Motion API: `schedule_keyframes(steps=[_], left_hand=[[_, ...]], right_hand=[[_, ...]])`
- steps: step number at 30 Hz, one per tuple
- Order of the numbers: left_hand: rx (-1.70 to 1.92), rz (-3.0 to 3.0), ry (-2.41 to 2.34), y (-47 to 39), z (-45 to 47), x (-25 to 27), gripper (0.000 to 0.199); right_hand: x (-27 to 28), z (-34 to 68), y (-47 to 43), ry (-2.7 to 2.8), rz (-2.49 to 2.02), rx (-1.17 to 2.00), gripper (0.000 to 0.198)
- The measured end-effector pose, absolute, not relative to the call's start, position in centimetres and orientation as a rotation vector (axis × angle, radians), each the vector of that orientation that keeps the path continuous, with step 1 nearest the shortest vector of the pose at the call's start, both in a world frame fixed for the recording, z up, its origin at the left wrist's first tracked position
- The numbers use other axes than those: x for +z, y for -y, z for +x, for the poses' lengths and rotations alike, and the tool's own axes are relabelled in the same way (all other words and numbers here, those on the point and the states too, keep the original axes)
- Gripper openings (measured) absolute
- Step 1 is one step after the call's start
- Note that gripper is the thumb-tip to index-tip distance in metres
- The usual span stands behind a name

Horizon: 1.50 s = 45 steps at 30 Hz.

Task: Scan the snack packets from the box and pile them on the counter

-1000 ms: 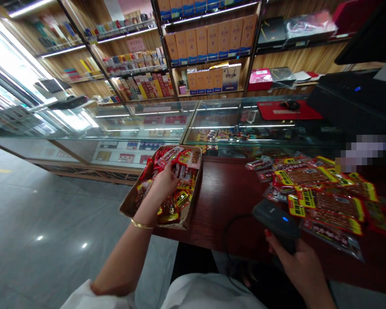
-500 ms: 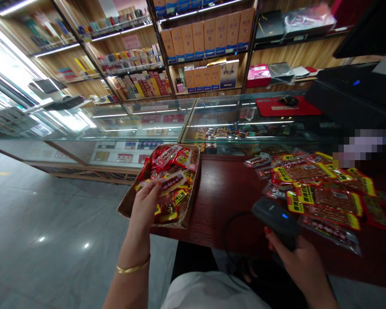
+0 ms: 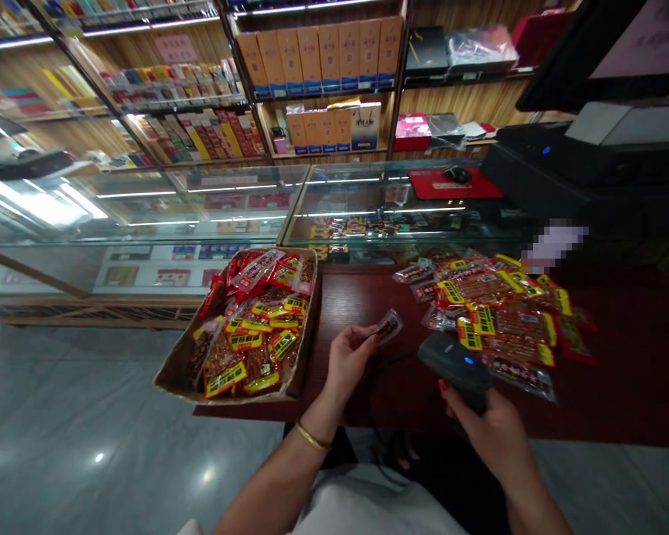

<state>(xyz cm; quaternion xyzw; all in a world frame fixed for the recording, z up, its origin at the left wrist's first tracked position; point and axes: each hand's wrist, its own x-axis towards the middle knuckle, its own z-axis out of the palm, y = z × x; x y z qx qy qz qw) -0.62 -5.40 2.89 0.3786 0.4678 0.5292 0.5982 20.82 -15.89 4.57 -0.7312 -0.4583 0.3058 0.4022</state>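
Between the fingertips of my left hand [image 3: 352, 357] is a small clear snack packet [image 3: 389, 327] with a dark label, held over the brown table. My right hand [image 3: 493, 423] is wrapped round a black barcode scanner [image 3: 454, 368] with a blue light, its head pointing left toward the packet. To the left, a cardboard box [image 3: 306, 364] holds several red and yellow snack packets [image 3: 256, 331]. On the right lies a pile of similar snack packets [image 3: 496, 297], some with yellow ends and brown sticks inside, others clear with dark labels.
The dark red-brown table [image 3: 348, 290] carries the box and the pile. Behind it stands a glass display counter [image 3: 228, 193] with a red mouse pad [image 3: 424, 186] and mouse on top. A monitor [image 3: 569, 67] and black machine [image 3: 535, 160] stand at right; boxed goods fill the back shelves.
My left hand has moved right, out of the cardboard box, carrying the snack packet close to the scanner. The view has turned right; my right hand still grips the scanner.
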Motion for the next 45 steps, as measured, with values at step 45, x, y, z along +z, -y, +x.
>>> schedule_keyframes(steps=[45], left_hand=[[1.066, 0.682, -0.819, -0.6, 5.5, 4.7, 0.046]], right_hand=[[4.6, 22.9, 17.4, 1.051, -1.877, 0.720, 0.044]])
